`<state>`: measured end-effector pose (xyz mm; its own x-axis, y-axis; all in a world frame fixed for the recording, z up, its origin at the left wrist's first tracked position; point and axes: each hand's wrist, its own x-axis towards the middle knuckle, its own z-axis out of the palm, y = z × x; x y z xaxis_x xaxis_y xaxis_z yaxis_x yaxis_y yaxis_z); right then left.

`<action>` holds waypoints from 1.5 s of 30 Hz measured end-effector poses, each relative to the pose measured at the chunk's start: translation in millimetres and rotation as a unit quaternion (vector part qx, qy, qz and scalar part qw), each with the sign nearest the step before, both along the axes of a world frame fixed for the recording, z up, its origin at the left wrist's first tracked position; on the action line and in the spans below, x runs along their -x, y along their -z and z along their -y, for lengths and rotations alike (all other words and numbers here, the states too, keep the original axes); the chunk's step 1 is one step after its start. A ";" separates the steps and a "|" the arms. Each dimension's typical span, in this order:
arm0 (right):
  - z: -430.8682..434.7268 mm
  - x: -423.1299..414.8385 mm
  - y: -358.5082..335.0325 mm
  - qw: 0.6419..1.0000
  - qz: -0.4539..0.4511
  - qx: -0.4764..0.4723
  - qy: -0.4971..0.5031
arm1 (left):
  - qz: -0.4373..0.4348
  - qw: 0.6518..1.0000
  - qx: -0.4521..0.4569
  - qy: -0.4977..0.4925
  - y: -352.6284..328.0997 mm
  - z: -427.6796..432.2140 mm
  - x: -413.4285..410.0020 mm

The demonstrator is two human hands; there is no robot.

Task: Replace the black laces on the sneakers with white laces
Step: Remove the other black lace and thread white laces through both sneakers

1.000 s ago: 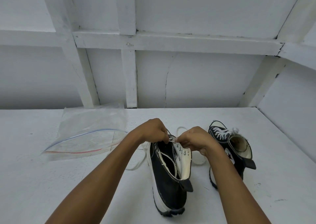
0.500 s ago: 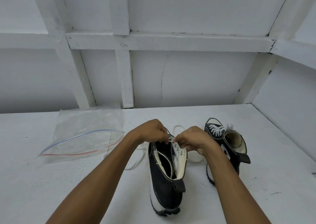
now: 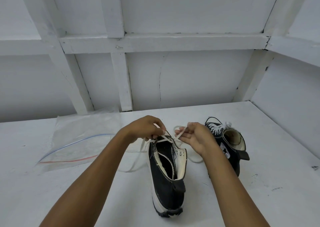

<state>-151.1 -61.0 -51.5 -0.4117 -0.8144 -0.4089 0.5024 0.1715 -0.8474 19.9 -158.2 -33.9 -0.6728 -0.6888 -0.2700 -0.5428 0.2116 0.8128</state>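
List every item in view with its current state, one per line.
Left hand: pinching one end of the white lace.
Right hand: pinching the other end.
White lace: crossed between the hands above the shoe's opening, loose ends trailing on the table.
Near sneaker: upright, top open, being laced.
Far sneaker: upright, laced in white.
Plastic zip bag: lying flat; contents unclear.

Both bare forearms are reaching forward from the near edge, converging toward the middle. The left hand (image 3: 146, 129) is hovering knuckles up, its fingers curling downward with thumb and fingertips pinching together. Just to its right, the right hand (image 3: 196, 136) is turning palm inward, fingers bending closed in a loose pinch.
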 end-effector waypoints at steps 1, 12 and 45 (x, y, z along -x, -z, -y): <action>1.3 2.8 -1.6 1.000 0.000 0.000 0.005 | -0.013 1.000 -0.014 -0.011 -2.7 3.3 -5.2; -11.0 6.1 -12.4 0.925 -0.303 -0.068 -0.220 | -0.005 0.999 0.035 -0.026 -28.8 24.3 -41.0; -16.8 21.0 13.9 0.901 -0.306 -0.125 -0.283 | -0.022 0.999 0.016 0.030 -8.0 2.2 -13.8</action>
